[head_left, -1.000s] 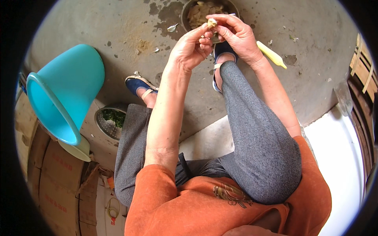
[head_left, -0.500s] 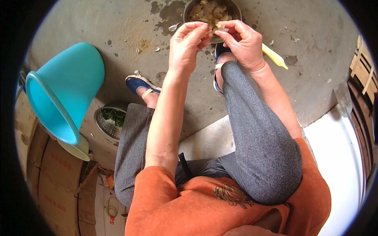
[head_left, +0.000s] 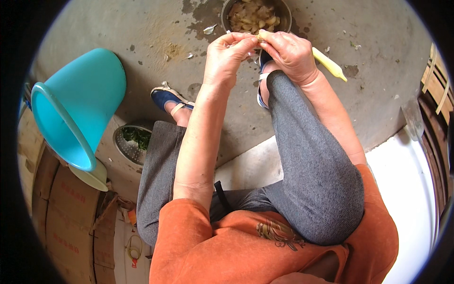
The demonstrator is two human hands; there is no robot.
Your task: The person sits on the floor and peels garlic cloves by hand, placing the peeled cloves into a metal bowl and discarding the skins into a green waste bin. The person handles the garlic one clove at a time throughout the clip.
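Observation:
My left hand (head_left: 222,59) and my right hand (head_left: 294,56) meet fingertip to fingertip, both in a closed pinch. Between them is a small pale yellow garlic clove (head_left: 259,37), mostly covered by the fingers. Just beyond the hands, a round metal bowl (head_left: 289,19) on the floor holds many garlic cloves (head_left: 253,16), some with skins on. A pale yellow-green tapered piece, like a handle (head_left: 331,65), sticks out from behind my right hand; its other end is hidden.
At left a turquoise bucket (head_left: 97,85) lies tipped beside a pale green basin (head_left: 92,177). A metal colander (head_left: 124,147) with green leaves sits by my left leg. Garlic skin (head_left: 209,29) and wet spots dot the concrete floor (head_left: 156,61). Cardboard boxes (head_left: 71,203) stand lower left.
My hands have come closer together, from slightly apart to touching at the fingertips. My right hand has turned inward and dropped a little. The bowl and bucket stay put.

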